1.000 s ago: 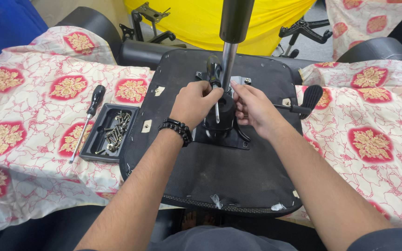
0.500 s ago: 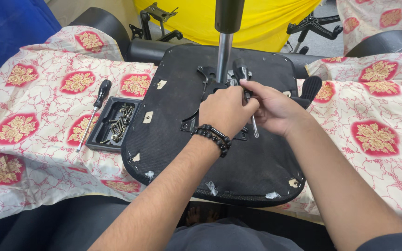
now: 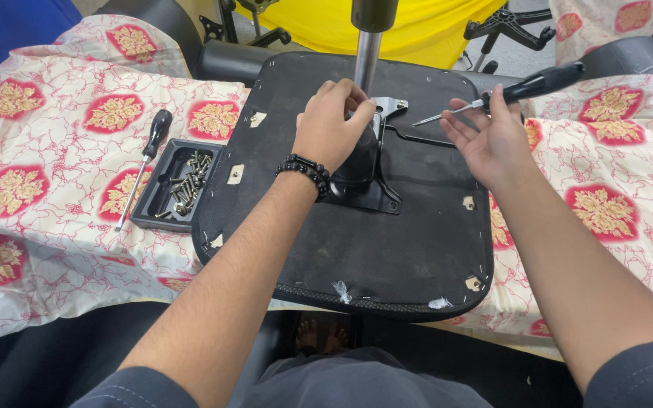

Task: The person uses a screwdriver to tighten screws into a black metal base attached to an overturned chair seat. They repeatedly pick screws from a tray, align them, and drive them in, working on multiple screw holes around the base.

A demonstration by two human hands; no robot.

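Mounting step on the chair seat [image 3: 387,249]: left hand [image 3: 332,125] grips the bracket [image 3: 364,162]; right hand [image 3: 493,136], fingers loosely curled, holds the screwdriver [image 3: 527,85]. Next calls for seating its tip on a screw.

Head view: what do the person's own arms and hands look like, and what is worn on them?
Both forearms are bare. The left hand has a bracelet of dark round beads at the wrist. The right hand shows no ring, watch or glove. Dark grey-blue sleeves show at the bottom edge.
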